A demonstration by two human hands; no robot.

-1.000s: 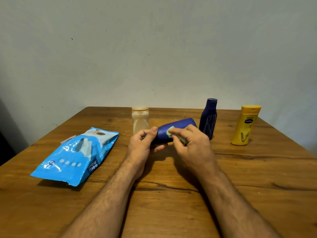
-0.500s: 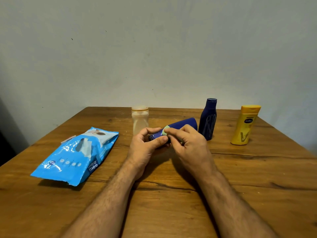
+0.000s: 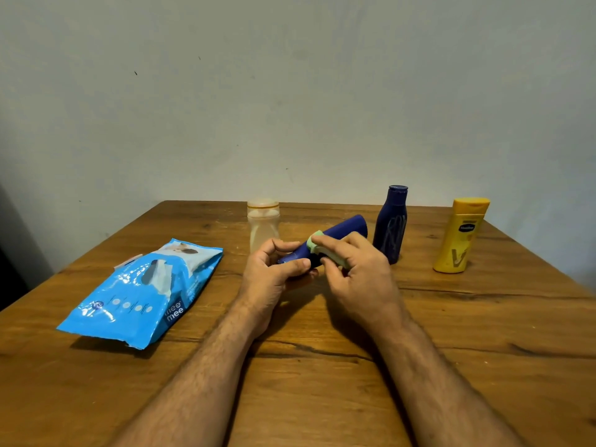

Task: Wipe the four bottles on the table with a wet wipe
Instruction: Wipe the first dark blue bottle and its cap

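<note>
L hand (image 3: 274,272) fingers closed round cap end of dark blue bottle (image 3: 342,232), held tilted above bench (image 3: 322,398) centre. R hand (image 3: 358,279) fingers pinch green wet wipe (image 3: 317,243) onto bottle body. Clear bottle (image 3: 263,224), navy bottle (image 3: 391,224), yellow bottle (image 3: 459,237) upright nr far edge. Wipes pack (image 3: 142,295) left; near bench bare

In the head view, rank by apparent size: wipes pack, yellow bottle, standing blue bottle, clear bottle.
1. Wipes pack, largest, though nearest the camera.
2. Yellow bottle and standing blue bottle: too alike to rank.
3. Clear bottle, smallest, its base hidden behind the left hand.
</note>
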